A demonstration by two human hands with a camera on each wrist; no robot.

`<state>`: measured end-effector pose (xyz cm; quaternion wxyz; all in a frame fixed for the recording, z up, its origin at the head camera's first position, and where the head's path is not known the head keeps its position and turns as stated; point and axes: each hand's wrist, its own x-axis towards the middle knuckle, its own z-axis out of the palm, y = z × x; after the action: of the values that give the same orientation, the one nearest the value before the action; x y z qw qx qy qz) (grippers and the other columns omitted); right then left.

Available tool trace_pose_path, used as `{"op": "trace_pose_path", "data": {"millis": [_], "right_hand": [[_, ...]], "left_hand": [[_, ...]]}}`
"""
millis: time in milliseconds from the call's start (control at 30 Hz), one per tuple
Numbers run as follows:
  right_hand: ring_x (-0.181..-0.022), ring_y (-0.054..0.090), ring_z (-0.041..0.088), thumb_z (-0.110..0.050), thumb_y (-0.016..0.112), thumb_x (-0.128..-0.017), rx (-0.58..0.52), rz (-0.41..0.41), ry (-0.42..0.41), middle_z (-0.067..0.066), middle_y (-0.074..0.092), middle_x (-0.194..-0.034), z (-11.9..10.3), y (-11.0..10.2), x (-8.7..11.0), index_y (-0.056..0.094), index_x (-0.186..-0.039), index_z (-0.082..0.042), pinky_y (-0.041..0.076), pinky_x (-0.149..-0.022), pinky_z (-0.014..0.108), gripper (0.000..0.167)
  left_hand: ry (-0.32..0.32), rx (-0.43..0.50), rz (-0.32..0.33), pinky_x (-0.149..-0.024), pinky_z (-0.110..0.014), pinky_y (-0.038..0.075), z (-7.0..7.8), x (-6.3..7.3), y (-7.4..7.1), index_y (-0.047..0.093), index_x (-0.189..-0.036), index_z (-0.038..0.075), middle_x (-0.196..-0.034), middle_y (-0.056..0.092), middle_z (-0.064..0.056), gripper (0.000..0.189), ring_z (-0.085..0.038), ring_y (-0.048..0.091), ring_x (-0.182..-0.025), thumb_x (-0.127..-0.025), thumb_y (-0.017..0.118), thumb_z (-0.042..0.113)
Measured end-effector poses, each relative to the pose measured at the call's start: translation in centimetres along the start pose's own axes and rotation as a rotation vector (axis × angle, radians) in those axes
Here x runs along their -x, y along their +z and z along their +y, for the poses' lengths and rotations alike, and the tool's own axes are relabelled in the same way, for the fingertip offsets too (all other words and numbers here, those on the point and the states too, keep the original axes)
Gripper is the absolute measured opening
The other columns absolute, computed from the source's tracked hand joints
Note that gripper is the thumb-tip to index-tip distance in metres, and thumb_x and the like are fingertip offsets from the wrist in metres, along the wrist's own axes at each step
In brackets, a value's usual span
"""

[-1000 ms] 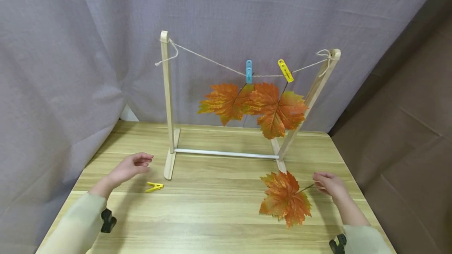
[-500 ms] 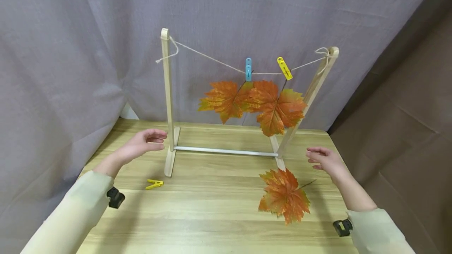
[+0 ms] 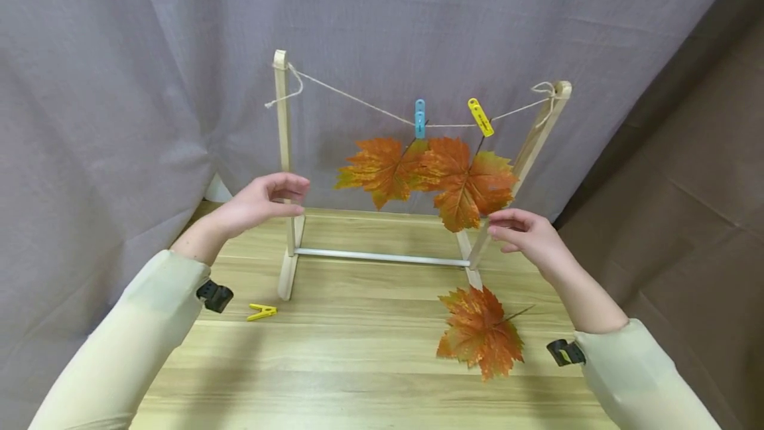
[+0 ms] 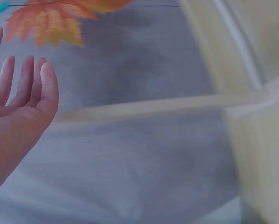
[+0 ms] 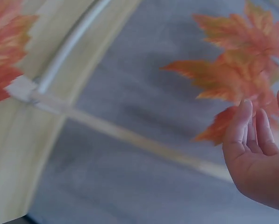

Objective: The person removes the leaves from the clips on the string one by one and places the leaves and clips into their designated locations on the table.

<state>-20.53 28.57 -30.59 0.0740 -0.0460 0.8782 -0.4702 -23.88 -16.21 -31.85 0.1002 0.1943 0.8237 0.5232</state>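
Observation:
My left hand is raised in front of the left post of a wooden stand, fingers relaxed and holding nothing. Over on the right, my right hand hovers beside the right post, its fingertips near the lower edge of a hanging orange maple leaf. Nothing is between its fingers either. That leaf hangs by its stem from a yellow clothespin on the string. Left of it, a second maple leaf hangs from a blue clothespin; the two leaves overlap.
Another maple leaf lies on the wooden table at the right front, stem pointing right. A yellow clothespin lies near the stand's left foot. A white rod joins the stand's feet. Grey curtain hangs behind.
Both hands have risen from low over the table to the stand's posts, moving inward. The right hand has left the stem of the leaf on the table, which stays there.

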Motion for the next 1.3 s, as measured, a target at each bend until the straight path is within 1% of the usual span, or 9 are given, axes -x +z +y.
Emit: {"op": "trace_pose_path", "data": {"millis": [133, 233, 333, 467, 700, 800, 1000, 1200, 1300], "right_hand": [[-0.090, 0.058, -0.005, -0.030, 0.061, -0.090, 0.015, -0.012, -0.017, -0.007, 0.061, -0.109, -2.2, 0.8, -0.6, 0.048, -0.128, 0.001, 0.052, -0.076, 0.023, 0.050], [-0.090, 0.057, -0.005, -0.028, 0.061, -0.091, 0.016, -0.011, -0.031, 0.005, 0.057, -0.119, -3.6, 1.3, -1.1, 0.048, -0.129, 0.001, 0.052, -0.076, 0.024, 0.050], [-0.089, 0.057, -0.004, -0.026, 0.061, -0.091, 0.006, -0.005, -0.047, 0.011, 0.054, -0.123, -4.7, 1.7, -1.8, 0.047, -0.129, 0.001, 0.053, -0.076, 0.024, 0.049], [-0.090, 0.057, -0.004, -0.022, 0.060, -0.091, -0.034, -0.009, -0.050, 0.014, 0.051, -0.127, -5.8, 2.1, -2.7, 0.046, -0.131, 0.000, 0.054, -0.077, 0.025, 0.048], [-0.097, 0.054, 0.003, -0.019, 0.060, -0.091, -0.100, -0.034, -0.068, 0.016, 0.043, -0.139, -8.1, 3.3, -4.4, 0.039, -0.139, -0.004, 0.053, -0.080, 0.022, 0.054], [-0.097, 0.053, 0.005, -0.016, 0.060, -0.091, -0.126, -0.017, -0.081, 0.014, 0.041, -0.141, -9.0, 3.8, -5.0, 0.037, -0.141, -0.006, 0.053, -0.083, 0.025, 0.056], [-0.093, 0.055, 0.003, -0.012, 0.062, -0.089, -0.188, 0.013, -0.075, 0.011, 0.036, -0.146, -10.4, 4.8, -6.2, 0.033, -0.144, -0.010, 0.053, -0.086, 0.029, 0.063], [-0.100, 0.055, 0.012, -0.013, 0.065, -0.087, -0.174, 0.051, -0.077, 0.008, 0.038, -0.141, -11.4, 5.7, -7.3, 0.032, -0.145, -0.018, 0.049, -0.094, 0.040, 0.067], [-0.104, 0.054, 0.016, -0.013, 0.066, -0.086, -0.174, 0.060, -0.071, 0.008, 0.038, -0.141, -11.9, 6.1, -7.9, 0.031, -0.145, -0.016, 0.049, -0.094, 0.039, 0.068]], "left_hand": [[0.037, -0.014, 0.003, -0.091, -0.023, 0.045, 2.0, -0.9, -0.2, 0.047, -0.131, 0.002, -0.130, 0.052, -0.016, 0.047, -0.027, 0.050, -0.117, -0.087, 0.063, 0.009], [0.050, -0.012, 0.011, -0.096, -0.032, 0.044, 3.2, -1.5, -0.2, 0.048, -0.131, 0.004, -0.130, 0.053, -0.015, 0.047, -0.026, 0.051, -0.117, -0.087, 0.064, 0.009], [0.067, -0.004, 0.010, -0.100, -0.039, 0.042, 4.3, -2.2, -0.1, 0.048, -0.131, 0.004, -0.131, 0.052, -0.015, 0.048, -0.028, 0.050, -0.119, -0.086, 0.064, 0.008], [0.097, 0.013, 0.006, -0.102, -0.040, 0.041, 6.0, -3.1, 0.1, 0.047, -0.132, 0.004, -0.133, 0.052, -0.014, 0.050, -0.028, 0.050, -0.120, -0.086, 0.064, 0.006], [0.155, 0.114, 0.035, -0.101, -0.037, 0.043, 9.0, -4.5, 0.7, 0.047, -0.132, 0.006, -0.133, 0.052, -0.012, 0.051, -0.021, 0.052, -0.118, -0.084, 0.065, 0.005], [0.178, 0.140, 0.044, -0.101, -0.035, 0.043, 10.2, -5.2, 0.9, 0.048, -0.132, 0.007, -0.132, 0.053, -0.010, 0.051, -0.020, 0.052, -0.117, -0.084, 0.066, 0.005], [0.225, 0.149, 0.063, -0.100, -0.032, 0.044, 12.1, -6.5, 1.6, 0.049, -0.132, 0.008, -0.132, 0.054, -0.009, 0.050, -0.018, 0.052, -0.117, -0.084, 0.066, 0.007], [0.298, 0.203, 0.147, -0.100, -0.028, 0.044, 14.0, -8.0, 2.4, 0.049, -0.132, 0.009, -0.132, 0.054, -0.008, 0.050, -0.016, 0.052, -0.119, -0.085, 0.066, 0.010], [0.288, 0.220, 0.165, -0.100, -0.027, 0.044, 14.9, -8.7, 2.7, 0.048, -0.132, 0.011, -0.133, 0.053, -0.006, 0.051, -0.014, 0.051, -0.120, -0.085, 0.067, 0.012]]}}
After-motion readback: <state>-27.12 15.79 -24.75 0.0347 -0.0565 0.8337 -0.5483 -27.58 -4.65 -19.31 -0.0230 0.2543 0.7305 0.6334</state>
